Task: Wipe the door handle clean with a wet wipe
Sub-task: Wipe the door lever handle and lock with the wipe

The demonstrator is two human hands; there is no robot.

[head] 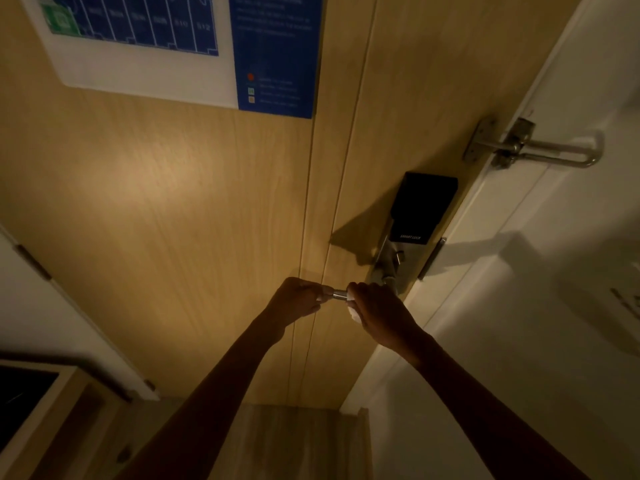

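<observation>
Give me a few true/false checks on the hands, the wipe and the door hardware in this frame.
1. The right hand holds a white wipe on the door handle. True.
2. The left hand hangs free, away from the handle. False: it grips the handle's free end.
3. The black smart lock panel sits above the handle. True.
4. The swing bar latch is mounted below the handle. False: it sits above the lock panel, at the door's edge.
5. The door face is bare wood. False: a blue and white poster hangs on it.
</observation>
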